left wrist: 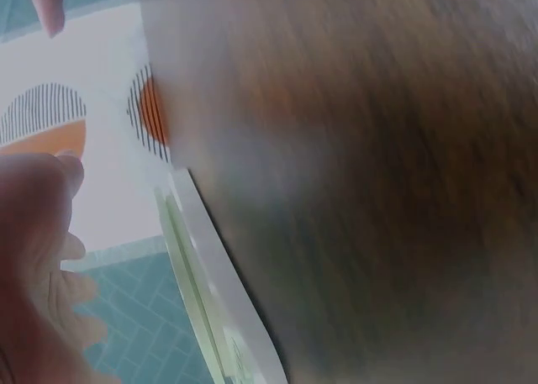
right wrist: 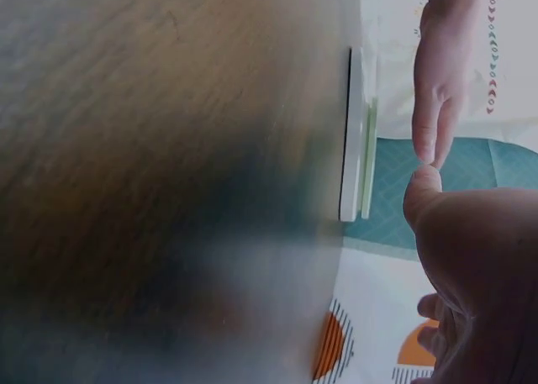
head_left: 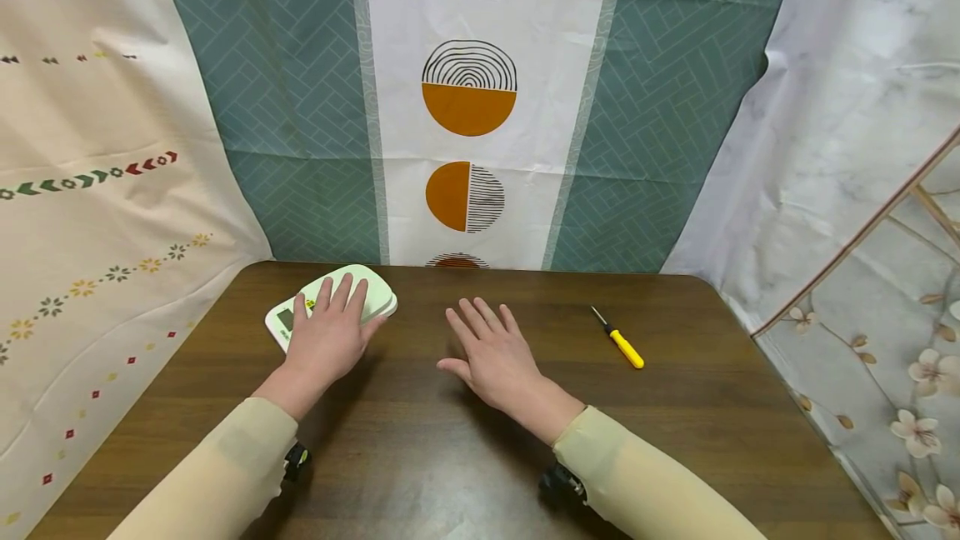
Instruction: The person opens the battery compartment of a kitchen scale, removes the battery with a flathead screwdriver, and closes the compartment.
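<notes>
My left hand [head_left: 330,340] is held with fingers spread, overlapping a white and pale green kitchen scale [head_left: 367,283] in the head view. From the side, in the left wrist view, the scale [left wrist: 214,291] lies flat on the table and the left hand [left wrist: 38,258] is raised above table level. My right hand [head_left: 495,357] is spread over the middle of the table, with nothing in it. Off to its right lies a screwdriver [head_left: 625,347] with a yellow handle, its thin metal shaft pointing to the back left.
The brown wooden table [head_left: 420,457] ends at a patterned curtain [head_left: 480,148] behind. Cream cloth [head_left: 97,215] hangs along the left side, and a marbled, flowered cloth [head_left: 847,190] along the right. Dark devices sit under both wrists.
</notes>
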Available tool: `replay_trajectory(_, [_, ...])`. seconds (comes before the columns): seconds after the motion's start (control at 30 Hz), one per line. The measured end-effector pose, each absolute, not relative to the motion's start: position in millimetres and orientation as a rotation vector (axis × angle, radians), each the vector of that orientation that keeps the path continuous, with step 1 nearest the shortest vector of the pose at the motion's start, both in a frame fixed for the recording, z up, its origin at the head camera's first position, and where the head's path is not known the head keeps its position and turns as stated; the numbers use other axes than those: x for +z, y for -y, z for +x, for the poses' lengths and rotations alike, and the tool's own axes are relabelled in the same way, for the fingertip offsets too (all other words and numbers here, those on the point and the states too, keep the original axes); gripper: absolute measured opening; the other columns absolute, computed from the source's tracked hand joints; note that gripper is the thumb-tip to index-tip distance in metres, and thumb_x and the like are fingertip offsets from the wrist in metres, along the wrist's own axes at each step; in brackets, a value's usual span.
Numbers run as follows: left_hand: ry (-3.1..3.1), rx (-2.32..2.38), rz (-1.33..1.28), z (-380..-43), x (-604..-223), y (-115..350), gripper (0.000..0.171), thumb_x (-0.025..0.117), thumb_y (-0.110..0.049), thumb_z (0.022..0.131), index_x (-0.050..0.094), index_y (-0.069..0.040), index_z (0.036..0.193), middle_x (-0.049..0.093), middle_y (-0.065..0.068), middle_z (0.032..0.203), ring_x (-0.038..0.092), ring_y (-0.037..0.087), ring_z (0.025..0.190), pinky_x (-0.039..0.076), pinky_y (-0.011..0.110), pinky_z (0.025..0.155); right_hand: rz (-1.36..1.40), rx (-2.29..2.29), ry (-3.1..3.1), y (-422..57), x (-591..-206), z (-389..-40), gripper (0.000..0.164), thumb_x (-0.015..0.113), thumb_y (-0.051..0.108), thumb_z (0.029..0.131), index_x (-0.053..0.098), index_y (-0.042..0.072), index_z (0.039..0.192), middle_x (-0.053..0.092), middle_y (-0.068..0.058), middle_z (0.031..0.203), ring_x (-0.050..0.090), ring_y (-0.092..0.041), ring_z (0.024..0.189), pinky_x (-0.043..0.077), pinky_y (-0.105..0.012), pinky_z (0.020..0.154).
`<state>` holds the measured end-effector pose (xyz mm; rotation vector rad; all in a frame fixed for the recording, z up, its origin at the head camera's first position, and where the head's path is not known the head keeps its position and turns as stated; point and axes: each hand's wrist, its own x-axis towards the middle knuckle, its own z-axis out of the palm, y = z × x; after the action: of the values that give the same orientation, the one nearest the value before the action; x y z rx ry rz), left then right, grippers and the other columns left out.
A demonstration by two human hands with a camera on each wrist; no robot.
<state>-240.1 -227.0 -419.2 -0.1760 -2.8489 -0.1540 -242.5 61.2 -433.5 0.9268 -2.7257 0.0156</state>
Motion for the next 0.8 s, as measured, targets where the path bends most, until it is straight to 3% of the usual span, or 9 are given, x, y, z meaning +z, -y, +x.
replay_trajectory(0.23, [2.885,-0.177,-0.140,-244.9,-420.1,236.1,0.072,0.055,-0.047,0.115,0.041,0.001,0.167,0.035,0.030,0.172,0.025,0.056,0.160,0.015,0.083,0.121,0.934,-0.002,2.724,-50.8,-435.6,-245.4,0.080,0.050,0.068,0.110,0.041,0.018,0.173,0.038,-0.011,0.177,0.031,-0.033,0.165,0.026,-0.061,0.130])
replay_trajectory(0.8, [2.924,-0.164,-0.076,-260.9,-421.8,262.2,0.074,0.052,-0.049,0.116,0.038,0.003,0.166,0.033,0.033,0.171,0.024,0.057,0.158,0.017,0.083,0.118,0.933,0.071,2.806,-28.2,-443.8,-257.1,0.081,0.048,0.067,0.111,0.039,0.017,0.174,0.037,-0.011,0.177,0.030,-0.033,0.165,0.025,-0.060,0.131])
